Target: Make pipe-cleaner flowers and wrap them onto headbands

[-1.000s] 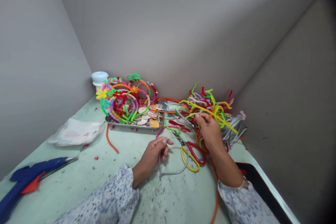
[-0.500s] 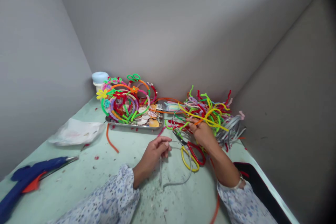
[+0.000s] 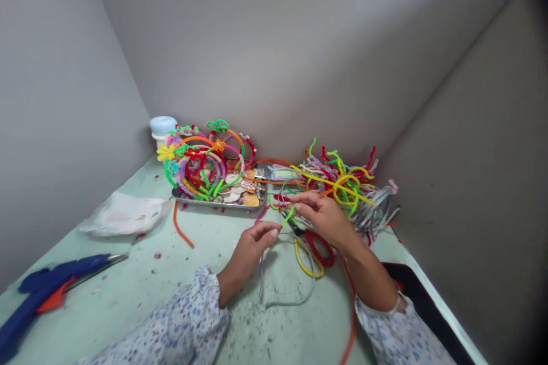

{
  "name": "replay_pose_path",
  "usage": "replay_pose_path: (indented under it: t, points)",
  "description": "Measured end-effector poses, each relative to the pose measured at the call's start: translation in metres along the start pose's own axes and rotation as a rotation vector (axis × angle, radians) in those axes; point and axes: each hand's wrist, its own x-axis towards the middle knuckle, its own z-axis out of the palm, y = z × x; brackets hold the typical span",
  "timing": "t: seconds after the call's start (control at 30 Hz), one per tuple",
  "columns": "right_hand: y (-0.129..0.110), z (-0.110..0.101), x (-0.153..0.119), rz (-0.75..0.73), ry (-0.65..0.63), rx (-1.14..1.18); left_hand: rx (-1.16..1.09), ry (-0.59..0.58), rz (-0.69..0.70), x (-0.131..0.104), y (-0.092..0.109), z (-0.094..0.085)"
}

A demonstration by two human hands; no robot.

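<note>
A thin grey headband [image 3: 299,301] is pinched at its top by my left hand [image 3: 258,239], its open ends pointing down towards the table. My right hand [image 3: 319,215] is closed on a short bright green pipe cleaner [image 3: 289,217], just right of and above my left fingertips. Under and beside my right hand lie scissors with red and yellow handles [image 3: 320,249]; their blades are mostly hidden. Behind it spreads a pile of coloured pipe cleaners [image 3: 351,185].
A metal tray [image 3: 218,203] of flat pieces holds decorated headbands [image 3: 201,165]. Grey headbands [image 3: 379,211] lie at the right. A blue glue gun [image 3: 64,274], a plastic bag [image 3: 126,215], a lidded tub [image 3: 163,127] and a black tray [image 3: 413,291] are around the table.
My right hand has moved left and slightly nearer, away from the pile, with the green pipe cleaner. The yellow pipe cleaners on the pile have shifted. My left hand has barely moved.
</note>
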Motion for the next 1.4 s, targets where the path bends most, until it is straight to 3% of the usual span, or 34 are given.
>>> replay_pose_path:
  t: [0.23, 0.5, 0.63, 0.8, 1.0, 1.07, 1.23, 1.4]
  points:
    - [-0.011, 0.014, -0.006, -0.1, -0.174, -0.144, -0.075, 0.014, 0.017, 0.002, -0.004, -0.003]
    - [0.026, -0.022, -0.002, 0.071, -0.237, -0.32, -0.589, 0.085, -0.067, 0.009, -0.005, -0.006]
    - [0.036, -0.04, -0.003, 0.13, -0.34, -0.303, -0.746, 0.121, -0.11, 0.012, -0.003, -0.009]
    - [0.036, -0.052, -0.006, 0.214, -0.352, -0.286, -0.845, 0.139, -0.147, 0.014, -0.004, -0.013]
    - [0.044, -0.047, -0.008, 0.193, -0.396, -0.433, -0.857, 0.126, -0.157, 0.015, -0.003, -0.014]
    - [0.045, -0.045, -0.006, 0.15, -0.339, -0.506, -0.846, 0.111, -0.155, 0.014, -0.003, -0.013]
    - [0.04, -0.043, 0.002, -0.018, -0.035, -0.653, -0.755, 0.038, -0.141, 0.01, -0.001, -0.011]
    - [0.036, -0.04, 0.006, -0.001, 0.169, -0.743, -0.694, 0.011, -0.138, 0.007, 0.0, -0.01]
